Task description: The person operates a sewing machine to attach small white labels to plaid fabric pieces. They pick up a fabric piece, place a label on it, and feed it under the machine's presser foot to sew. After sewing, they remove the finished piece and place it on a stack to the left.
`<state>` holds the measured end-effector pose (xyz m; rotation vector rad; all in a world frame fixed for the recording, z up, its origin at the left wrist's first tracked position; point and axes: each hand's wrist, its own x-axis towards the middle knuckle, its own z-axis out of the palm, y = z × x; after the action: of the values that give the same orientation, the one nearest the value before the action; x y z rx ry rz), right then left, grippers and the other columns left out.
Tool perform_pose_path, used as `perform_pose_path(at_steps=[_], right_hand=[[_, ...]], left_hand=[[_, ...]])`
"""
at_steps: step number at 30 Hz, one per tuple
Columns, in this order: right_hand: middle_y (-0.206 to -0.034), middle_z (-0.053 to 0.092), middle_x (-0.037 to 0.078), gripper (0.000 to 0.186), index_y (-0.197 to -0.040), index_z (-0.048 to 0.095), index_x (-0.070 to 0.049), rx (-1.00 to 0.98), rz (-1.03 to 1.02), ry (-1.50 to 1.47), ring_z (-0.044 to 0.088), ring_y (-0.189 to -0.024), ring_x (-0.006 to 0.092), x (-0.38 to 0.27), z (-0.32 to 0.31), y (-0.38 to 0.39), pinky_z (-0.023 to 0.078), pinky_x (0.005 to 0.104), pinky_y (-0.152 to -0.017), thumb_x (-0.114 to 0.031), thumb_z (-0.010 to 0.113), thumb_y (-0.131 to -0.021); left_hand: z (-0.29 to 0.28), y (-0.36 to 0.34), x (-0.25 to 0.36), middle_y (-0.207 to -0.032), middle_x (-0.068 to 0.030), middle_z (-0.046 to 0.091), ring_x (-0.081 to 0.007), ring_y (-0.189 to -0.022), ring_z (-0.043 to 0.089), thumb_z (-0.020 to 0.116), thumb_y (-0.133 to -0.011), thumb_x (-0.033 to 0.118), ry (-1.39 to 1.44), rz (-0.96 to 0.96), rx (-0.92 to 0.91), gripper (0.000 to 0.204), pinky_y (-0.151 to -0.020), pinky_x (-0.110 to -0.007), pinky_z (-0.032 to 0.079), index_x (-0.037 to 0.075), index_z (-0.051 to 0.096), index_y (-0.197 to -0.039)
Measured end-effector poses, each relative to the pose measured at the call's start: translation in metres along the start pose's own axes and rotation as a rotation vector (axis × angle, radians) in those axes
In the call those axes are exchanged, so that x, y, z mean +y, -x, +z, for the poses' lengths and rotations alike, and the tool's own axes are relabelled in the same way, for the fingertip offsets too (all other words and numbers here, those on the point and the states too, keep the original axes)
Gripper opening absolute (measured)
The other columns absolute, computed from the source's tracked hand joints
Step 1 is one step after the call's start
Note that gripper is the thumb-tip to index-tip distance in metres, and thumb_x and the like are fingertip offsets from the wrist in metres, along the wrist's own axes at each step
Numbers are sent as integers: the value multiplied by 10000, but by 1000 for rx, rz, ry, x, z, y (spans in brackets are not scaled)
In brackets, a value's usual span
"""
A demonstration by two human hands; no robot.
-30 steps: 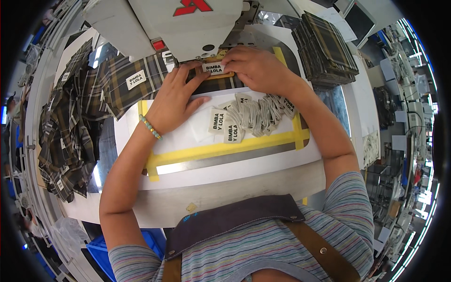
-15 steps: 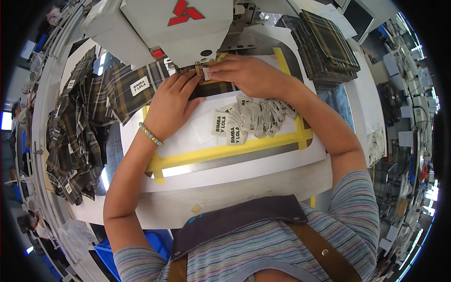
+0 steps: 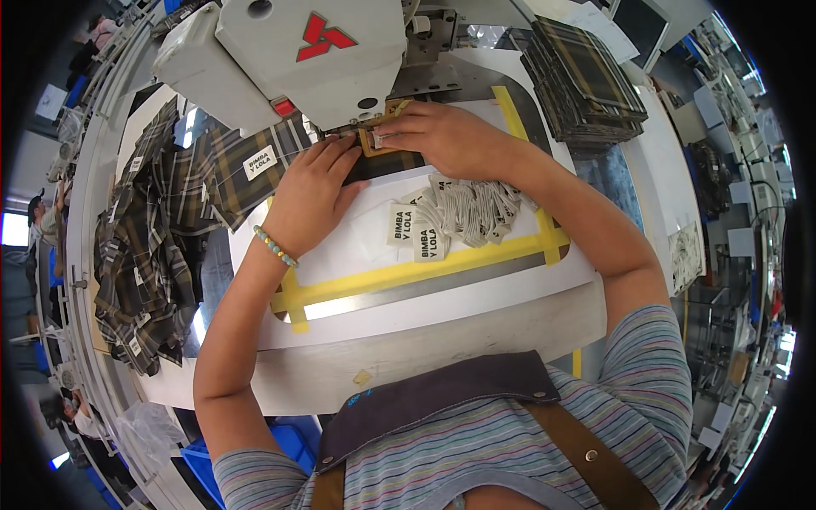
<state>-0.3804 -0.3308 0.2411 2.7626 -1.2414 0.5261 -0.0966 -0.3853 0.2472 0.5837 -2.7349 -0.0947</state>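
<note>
Shifting leftward since the earliest frame, the right hand (image 3: 459,140) is now covering most of the cloth label (image 3: 376,138), only a pale sliver showing inside the tan clamp frame (image 3: 367,146) beneath the sewing machine head (image 3: 314,72). Its fingers are bending downward; cannot tell whether they are pinching. Left hand (image 3: 316,191) is lying flat, fingers extended, beside the frame's left edge. Judged technique: pressing evenly, squaring the label to the frame, keeping fingertips clear of the needle area. Loose label pile (image 3: 476,212) is lying close to the right forearm, risking a brush. Crumpled plaid pieces (image 3: 153,272) are crowding the worktable's (image 3: 476,344) left edge; plaid stack (image 3: 586,85) is occupying its far right corner.
</note>
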Motion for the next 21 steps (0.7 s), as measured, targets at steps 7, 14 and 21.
perform_pose_path(at_steps=[7, 14, 21], right_hand=[[-1451, 685, 58, 449, -1320, 745, -76, -4, 20, 13, 609, -1336, 286, -4, -2, 0, 542, 382, -1123, 14, 632, -895], [-1443, 685, 64, 432, -1305, 758, -86, -30, 47, -14, 600, -1356, 287, -5, -2, 2, 533, 383, -1135, 7, 610, -910], [-1453, 672, 49, 432, -1306, 756, -87, -31, 57, -86, 595, -1340, 267, 0, -3, -2, 527, 385, -1143, 25, 603, -917]], left_hand=[[-4, 1, 1, -1491, -190, 633, -393, -1389, 574, 745, -983, 209, -2, -6, -28, 477, -1179, -480, 474, -40, 646, -1378], [-9, 0, 2, -1487, -193, 637, -395, -1384, 576, 750, -978, 206, 13, 5, -58, 482, -1177, -467, 477, -35, 649, -1384], [-10, 1, 0, -1510, -199, 617, -401, -1401, 559, 749, -977, 205, 14, 1, -78, 507, -1193, -472, 458, -30, 634, -1411]])
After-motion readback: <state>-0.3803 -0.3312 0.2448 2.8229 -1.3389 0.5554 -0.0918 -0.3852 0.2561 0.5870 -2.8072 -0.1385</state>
